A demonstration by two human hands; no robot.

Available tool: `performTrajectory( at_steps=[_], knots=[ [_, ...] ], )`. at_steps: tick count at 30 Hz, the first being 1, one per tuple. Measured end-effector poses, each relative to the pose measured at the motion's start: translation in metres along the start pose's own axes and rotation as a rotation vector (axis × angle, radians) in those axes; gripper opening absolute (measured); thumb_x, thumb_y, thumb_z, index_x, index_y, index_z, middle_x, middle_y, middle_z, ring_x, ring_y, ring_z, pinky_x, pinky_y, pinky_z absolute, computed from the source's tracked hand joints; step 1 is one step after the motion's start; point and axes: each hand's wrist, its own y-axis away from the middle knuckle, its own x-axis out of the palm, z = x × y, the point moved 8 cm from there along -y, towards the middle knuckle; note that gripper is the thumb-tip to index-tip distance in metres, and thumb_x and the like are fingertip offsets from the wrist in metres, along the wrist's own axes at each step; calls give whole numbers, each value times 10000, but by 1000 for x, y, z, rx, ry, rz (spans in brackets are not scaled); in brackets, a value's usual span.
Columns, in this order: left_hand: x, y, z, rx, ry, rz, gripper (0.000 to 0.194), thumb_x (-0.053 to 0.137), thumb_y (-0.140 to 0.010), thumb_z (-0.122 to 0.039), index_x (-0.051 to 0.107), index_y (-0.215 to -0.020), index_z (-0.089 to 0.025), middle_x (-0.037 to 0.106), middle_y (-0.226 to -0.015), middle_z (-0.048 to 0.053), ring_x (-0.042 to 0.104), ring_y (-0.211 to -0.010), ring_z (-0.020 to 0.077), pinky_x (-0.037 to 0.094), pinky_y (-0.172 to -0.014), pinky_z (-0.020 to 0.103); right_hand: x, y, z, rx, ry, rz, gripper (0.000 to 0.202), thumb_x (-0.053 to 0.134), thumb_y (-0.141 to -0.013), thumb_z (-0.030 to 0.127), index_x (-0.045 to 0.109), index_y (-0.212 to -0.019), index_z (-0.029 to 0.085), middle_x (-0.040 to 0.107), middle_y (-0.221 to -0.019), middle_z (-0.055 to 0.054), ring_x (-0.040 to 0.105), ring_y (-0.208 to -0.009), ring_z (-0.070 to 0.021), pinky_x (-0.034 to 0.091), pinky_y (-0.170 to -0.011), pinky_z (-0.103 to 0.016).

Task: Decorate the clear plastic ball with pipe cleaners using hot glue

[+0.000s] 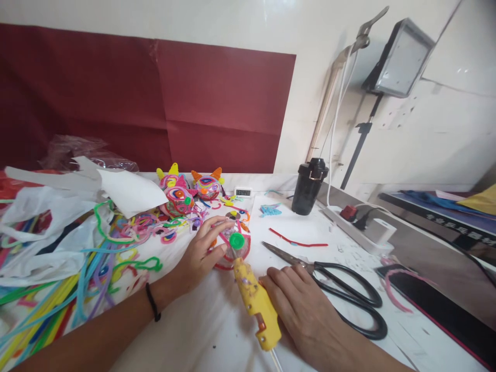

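Note:
My left hand [203,253] is closed around the side of a clear round ball [245,252]. Red and pink fuzzy strips run over the ball, and a green coiled disc [236,241] sits on its front. A yellow hot glue gun [256,302] points its nozzle at the ball, just below the disc; whether the tip touches cannot be made out. My right hand [298,305] grips the glue gun from the right, with its handle hidden by the hand. Large black-handled scissors [308,267] lie beside my right hand. Beyond them is a red pipe cleaner [296,241].
Decorated animal-like balls [208,187] stand at the back near a small digital clock [243,192]. Pipe cleaners [64,310] and plastic bags [42,212] crowd the left. A black bottle [309,188], a power strip [356,232] and a lamp [405,59] are on the right.

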Motion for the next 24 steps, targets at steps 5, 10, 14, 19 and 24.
performTrajectory(
  at_steps=[5, 10, 14, 19, 24],
  knots=[
    [0, 0, -2, -10, 7, 10, 419, 420, -920, -233, 534, -1319, -168, 460, -1427, 119, 386, -1390, 263, 299, -1183, 422, 0, 0, 0, -7, 2, 6, 328, 355, -887, 42, 611, -1092, 62, 659, -919, -135, 543, -806, -265, 352, -780, -402],
    [0, -1, -2, -5, 8, 7, 421, 414, -923, -229, 531, -1322, -162, 453, -1427, 117, 387, -1385, 253, 297, -1185, 415, 4, 1, -1, -2, -14, 29, 334, 358, -879, 45, 609, -1098, 56, 656, -927, -139, 538, -801, -268, 350, -766, -409],
    [0, -1, -1, 1, 7, 2, 423, 415, -921, -224, 528, -1324, -169, 453, -1428, 115, 387, -1385, 253, 297, -1185, 419, 2, -1, 1, -4, 4, 13, 330, 358, -875, 49, 608, -1090, 71, 662, -929, -134, 539, -800, -261, 361, -766, -408],
    [-1, -1, -2, 0, 3, -1, 417, 416, -923, -228, 535, -1319, -181, 460, -1424, 108, 397, -1383, 256, 310, -1181, 414, 1, -2, 1, -5, 3, 10, 329, 350, -881, 48, 611, -1079, 82, 665, -920, -124, 531, -782, -253, 356, -761, -401],
    [0, -1, -3, 6, 6, 1, 424, 412, -927, -235, 529, -1328, -162, 447, -1429, 119, 385, -1390, 258, 304, -1184, 415, 2, -2, 1, -16, 3, 21, 332, 342, -880, 39, 606, -1079, 63, 658, -919, -133, 526, -776, -256, 342, -754, -402]
  ],
)
